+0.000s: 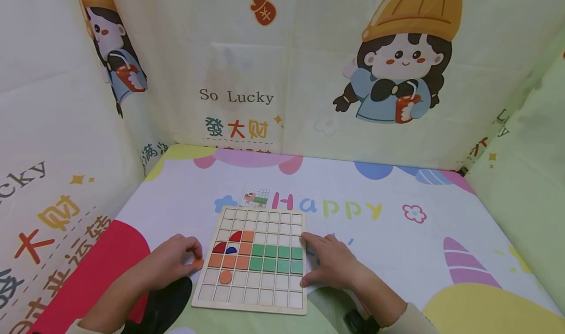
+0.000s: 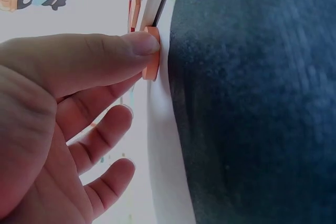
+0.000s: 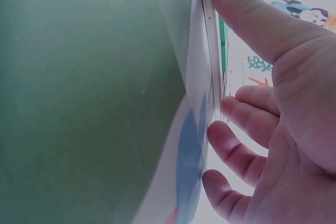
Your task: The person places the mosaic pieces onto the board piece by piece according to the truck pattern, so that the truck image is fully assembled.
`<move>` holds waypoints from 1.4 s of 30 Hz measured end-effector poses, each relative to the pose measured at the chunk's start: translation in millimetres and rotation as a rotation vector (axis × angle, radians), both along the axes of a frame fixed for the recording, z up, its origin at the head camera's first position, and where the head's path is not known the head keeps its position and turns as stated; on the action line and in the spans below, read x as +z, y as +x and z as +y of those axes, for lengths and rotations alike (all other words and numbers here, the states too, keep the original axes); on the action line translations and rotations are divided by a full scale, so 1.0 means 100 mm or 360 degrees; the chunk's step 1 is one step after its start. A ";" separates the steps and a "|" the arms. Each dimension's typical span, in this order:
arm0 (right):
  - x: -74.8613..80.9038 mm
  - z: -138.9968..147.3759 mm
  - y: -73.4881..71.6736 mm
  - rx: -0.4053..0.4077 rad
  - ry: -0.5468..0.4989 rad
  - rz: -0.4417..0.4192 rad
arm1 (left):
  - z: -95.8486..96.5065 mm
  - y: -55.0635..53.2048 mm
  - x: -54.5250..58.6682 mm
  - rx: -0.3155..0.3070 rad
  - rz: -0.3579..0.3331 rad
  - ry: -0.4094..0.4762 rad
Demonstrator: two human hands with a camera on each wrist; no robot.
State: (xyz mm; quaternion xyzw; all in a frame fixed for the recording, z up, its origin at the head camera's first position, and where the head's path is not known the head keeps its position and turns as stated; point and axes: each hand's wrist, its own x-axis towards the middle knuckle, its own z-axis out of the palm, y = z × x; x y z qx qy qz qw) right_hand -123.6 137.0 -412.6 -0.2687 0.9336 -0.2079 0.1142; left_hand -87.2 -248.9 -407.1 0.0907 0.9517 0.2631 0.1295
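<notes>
My left hand [image 1: 173, 258] pinches a small orange piece [image 2: 152, 56] between thumb and index finger, right beside the board's left edge. The piece is thin with a rounded outline, partly covered by the thumb. The wooden grid board [image 1: 249, 310] lies flat in front of me. Its cells hold two rows of green squares [image 1: 277, 258], several orange squares [image 1: 228, 261], red rounded pieces [image 1: 236, 236], a blue half-round piece [image 1: 231, 250] and an orange disc [image 1: 225, 277]. Against the board's right edge rest the thumb and fingertips of my right hand [image 1: 332, 260], fingers spread and loosely bent.
A small card [image 1: 255, 196] printed with a coloured grid pattern lies just behind the board. The tabletop cover [image 1: 379, 245] carries bright printed shapes and the word Happy. Printed cloth walls [image 1: 309, 79] enclose the back and both sides.
</notes>
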 end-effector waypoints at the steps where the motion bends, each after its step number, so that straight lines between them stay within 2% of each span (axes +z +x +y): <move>1: 0.00 0.00 0.00 -0.0001 -0.0002 -0.0003 | 0.00 0.00 0.00 0.0004 -0.0006 0.0000; 15: 0.02 0.01 0.00 -0.0004 0.0022 -0.0015 | 0.04 -0.01 0.06 0.0046 -0.0008 -0.0085; 22: 0.02 0.02 0.01 -0.0004 0.0001 -0.0029 | 0.08 -0.04 0.07 0.0028 0.0135 -0.0273; 26: 0.03 0.03 0.00 -0.0003 0.0006 -0.0040 | 0.11 -0.07 0.11 0.0077 0.0247 -0.0367; 29: 0.03 0.02 -0.01 -0.0006 0.0014 -0.0035 | 0.14 -0.08 0.18 0.0107 0.0322 -0.0339; 33: 0.05 0.02 -0.01 -0.0009 0.0009 -0.0039 | 0.24 -0.06 0.26 0.0095 0.0332 -0.0245; 38: 0.05 0.01 0.00 -0.0009 -0.0008 -0.0055 | 0.36 -0.02 0.32 -0.0016 0.0477 -0.0306; 40: 0.05 0.01 0.00 -0.0013 -0.0008 -0.0060 | 0.41 -0.01 0.35 -0.0056 0.0496 -0.0287; 42: 0.04 0.02 0.00 -0.0010 -0.0009 -0.0056 | 0.46 -0.01 0.38 -0.0069 0.0467 -0.0223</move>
